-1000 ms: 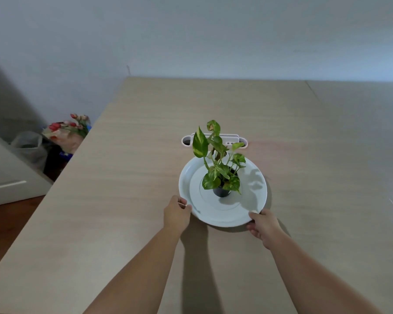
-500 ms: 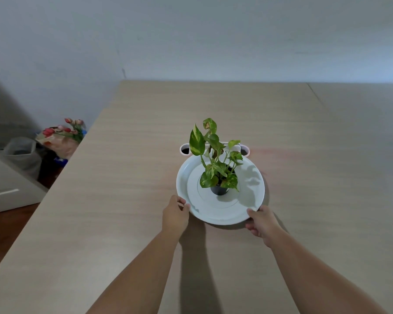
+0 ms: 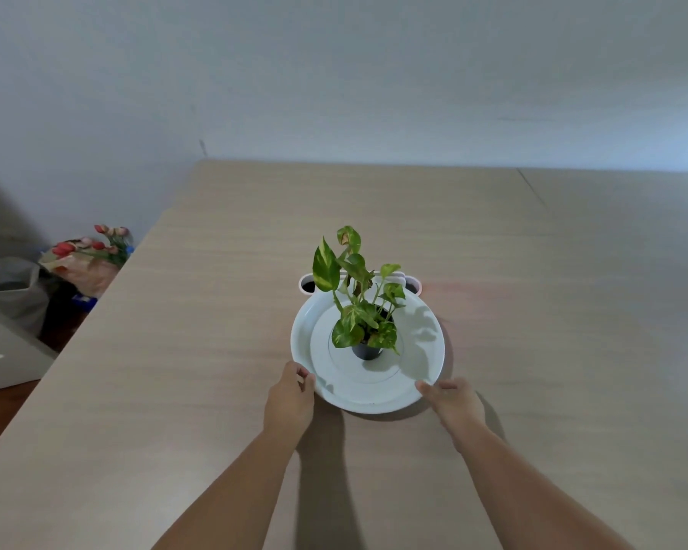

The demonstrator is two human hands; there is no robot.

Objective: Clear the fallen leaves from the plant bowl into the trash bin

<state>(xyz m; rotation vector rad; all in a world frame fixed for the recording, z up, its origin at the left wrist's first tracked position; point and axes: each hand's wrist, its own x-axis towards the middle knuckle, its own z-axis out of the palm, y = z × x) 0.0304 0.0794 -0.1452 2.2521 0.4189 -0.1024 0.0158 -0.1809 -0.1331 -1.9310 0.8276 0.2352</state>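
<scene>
A round white plant bowl [image 3: 426, 363] rests on the wooden table [image 3: 199, 351] in front of me. A small dark pot [image 3: 365, 350] stands at its middle with a green and yellow leafy plant [image 3: 356, 295]. My left hand [image 3: 290, 394] grips the bowl's near left rim. My right hand [image 3: 451, 398] holds the near right rim, thumb on the edge. I see no loose leaves in the bowl. A grey-lined trash bin [image 3: 11, 289] stands on the floor at the far left.
A white holder with two round holes [image 3: 308, 285] lies just behind the bowl, mostly hidden. A bouquet of red and pink flowers [image 3: 90, 252] sits off the table's left edge beside the bin. A white cabinet [image 3: 1, 359] stands at the left.
The bowl with the plant has slid away from me across the table, both hands still on its rim; it now covers most of the white holder behind it.
</scene>
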